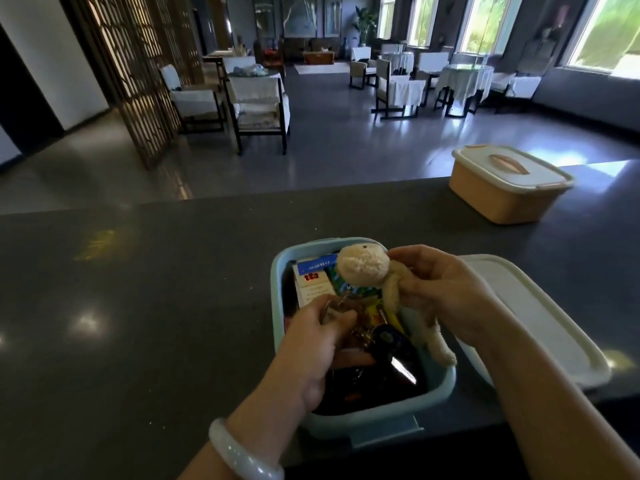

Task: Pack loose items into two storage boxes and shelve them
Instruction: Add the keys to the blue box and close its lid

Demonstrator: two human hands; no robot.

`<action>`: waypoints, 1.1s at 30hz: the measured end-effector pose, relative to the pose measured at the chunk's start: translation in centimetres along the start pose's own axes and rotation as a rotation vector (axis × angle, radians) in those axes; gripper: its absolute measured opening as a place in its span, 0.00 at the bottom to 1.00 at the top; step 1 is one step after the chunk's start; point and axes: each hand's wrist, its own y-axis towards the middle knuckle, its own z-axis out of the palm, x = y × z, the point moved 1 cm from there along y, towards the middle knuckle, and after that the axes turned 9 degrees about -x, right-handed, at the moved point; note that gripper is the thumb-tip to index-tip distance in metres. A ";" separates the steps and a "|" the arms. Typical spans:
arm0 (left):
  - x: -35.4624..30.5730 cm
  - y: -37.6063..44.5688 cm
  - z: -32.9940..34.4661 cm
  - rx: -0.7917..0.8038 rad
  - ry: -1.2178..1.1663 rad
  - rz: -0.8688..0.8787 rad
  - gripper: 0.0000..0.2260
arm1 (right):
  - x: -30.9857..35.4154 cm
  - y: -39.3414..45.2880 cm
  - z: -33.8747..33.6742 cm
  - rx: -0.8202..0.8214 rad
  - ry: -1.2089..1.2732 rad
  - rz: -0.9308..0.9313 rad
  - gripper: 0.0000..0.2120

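Observation:
An open light-blue storage box [367, 426] stands on the dark counter in front of me, holding a white and blue carton [311, 278], colourful packets and dark items. Over it my right hand [446, 292] grips a cream plush toy [363, 266] by its body. My left hand [322, 337] pinches the metal key ring [341, 306] hanging from the toy, with a dark key fob [389, 339] below. The box's white lid [540, 323] lies just to the right. An orange storage box [507, 183] with its lid on sits at the far right.
The dark counter [138, 289] stretches left and ends at a far edge. Beyond it lies a dining room with white-covered chairs [258, 98] and tables [464, 79], a wooden lattice screen [138, 64] on the left, and bright windows on the right.

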 end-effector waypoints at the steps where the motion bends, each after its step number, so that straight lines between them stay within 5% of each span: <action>1: 0.1 -0.3 -0.1 -0.006 -0.049 -0.022 0.12 | 0.1 0.2 0.1 0.035 -0.042 -0.002 0.18; 7: 0.1 -1.5 -0.4 0.000 -0.177 -0.035 0.12 | 0.0 1.9 1.0 0.135 -0.151 -0.010 0.18; 18: -0.3 -2.1 -2.1 -0.273 0.889 0.148 0.17 | -2.9 3.5 2.2 0.336 -0.463 0.051 0.21; 29: -1.9 -3.2 -4.6 -0.348 1.064 0.431 0.20 | -2.5 2.0 1.9 0.429 -0.555 -0.043 0.24; 33: -1.5 -2.1 -4.5 -0.179 1.111 0.443 0.26 | -4.4 1.0 3.5 0.516 -0.746 -0.117 0.23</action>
